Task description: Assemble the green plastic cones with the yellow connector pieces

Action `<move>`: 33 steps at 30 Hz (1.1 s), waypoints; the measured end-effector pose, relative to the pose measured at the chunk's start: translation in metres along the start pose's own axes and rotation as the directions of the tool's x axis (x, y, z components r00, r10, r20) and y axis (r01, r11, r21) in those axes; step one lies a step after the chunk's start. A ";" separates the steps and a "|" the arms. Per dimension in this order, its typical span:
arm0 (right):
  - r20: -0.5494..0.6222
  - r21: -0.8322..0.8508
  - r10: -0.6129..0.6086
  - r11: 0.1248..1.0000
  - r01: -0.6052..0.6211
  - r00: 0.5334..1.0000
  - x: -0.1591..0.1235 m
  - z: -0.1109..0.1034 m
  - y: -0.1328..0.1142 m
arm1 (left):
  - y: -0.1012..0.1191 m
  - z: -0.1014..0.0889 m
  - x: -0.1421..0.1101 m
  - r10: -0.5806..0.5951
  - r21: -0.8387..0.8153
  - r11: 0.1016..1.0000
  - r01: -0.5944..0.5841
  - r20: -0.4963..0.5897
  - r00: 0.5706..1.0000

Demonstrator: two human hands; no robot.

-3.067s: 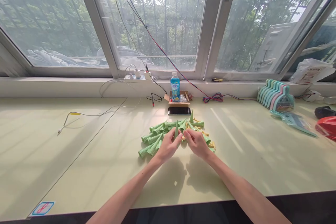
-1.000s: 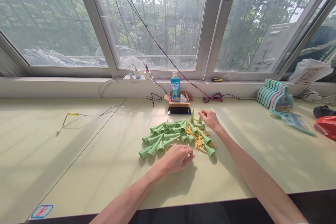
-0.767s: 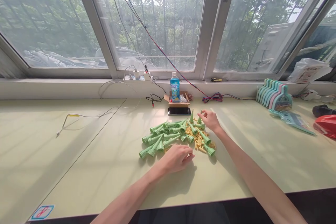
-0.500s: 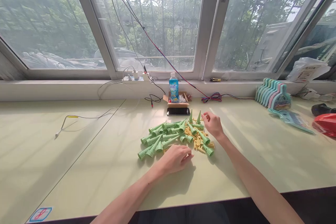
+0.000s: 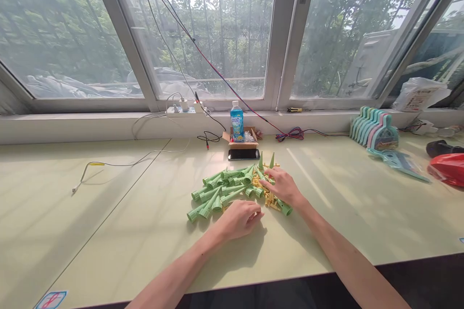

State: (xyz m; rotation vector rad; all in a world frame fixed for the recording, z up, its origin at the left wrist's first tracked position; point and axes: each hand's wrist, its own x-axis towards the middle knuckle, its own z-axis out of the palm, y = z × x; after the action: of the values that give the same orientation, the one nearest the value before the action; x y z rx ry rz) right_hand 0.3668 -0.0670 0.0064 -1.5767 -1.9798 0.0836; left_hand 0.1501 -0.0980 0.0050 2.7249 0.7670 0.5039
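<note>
Green plastic cone-shaped spikes [image 5: 206, 195] with ribbed open ends lie heaped mid-table. Two upright green spikes [image 5: 271, 160] stand at the heap's back right. Among the spikes on the right are small yellow plastic pieces [image 5: 270, 199], partly covered by my right hand. My right hand [image 5: 284, 186] reaches over that side, thumb and fingers apart around a lying green spike; whether it touches the spike I cannot tell. My left hand [image 5: 239, 219] rests on the table at the heap's front edge, loosely curled, a gap between thumb and fingers, nothing visible in it.
Behind the heap lie a black phone [image 5: 243, 154] and an open cardboard box [image 5: 242, 145] with a blue bottle [image 5: 237, 123]. A grey cable [image 5: 119, 164] crosses the left. Pastel plastic-handled items [image 5: 375, 128] and a red object [image 5: 447, 169] are at right. Windows line the back.
Earlier both hands met over the heap at a green spike. Later my right hand was by the second upright spike; now it has come away, nearer me, over the yellow pieces. My left hand stayed put lately.
</note>
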 end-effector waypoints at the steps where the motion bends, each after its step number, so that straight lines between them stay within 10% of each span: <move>1: 0.012 -0.022 0.013 1.000 -0.013 1.000 -0.001 0.001 -0.001 | 0.000 0.000 0.000 0.000 0.001 1.000 0.000 -0.002 1.000; 16: 0.021 0.014 0.030 0.999 -0.031 0.999 -0.003 0.005 0.002 | 0.003 -0.002 0.001 0.012 -0.027 1.000 -0.013 -0.016 1.000; 25: -0.176 0.135 -0.052 0.988 0.076 0.983 -0.004 -0.001 -0.005 | 0.005 -0.004 0.002 -0.102 -0.252 0.966 0.063 -0.147 0.984; 33: -0.318 0.329 -0.183 0.899 0.289 0.930 -0.016 -0.001 -0.038 | 0.004 -0.015 0.010 -0.564 -0.801 0.580 0.151 -0.260 0.784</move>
State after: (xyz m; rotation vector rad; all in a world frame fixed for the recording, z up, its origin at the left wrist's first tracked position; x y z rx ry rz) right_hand 0.3363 -0.0929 0.0161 -1.0333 -1.7904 0.1222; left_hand 0.1538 -0.0936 0.0224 1.5882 0.9454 1.1435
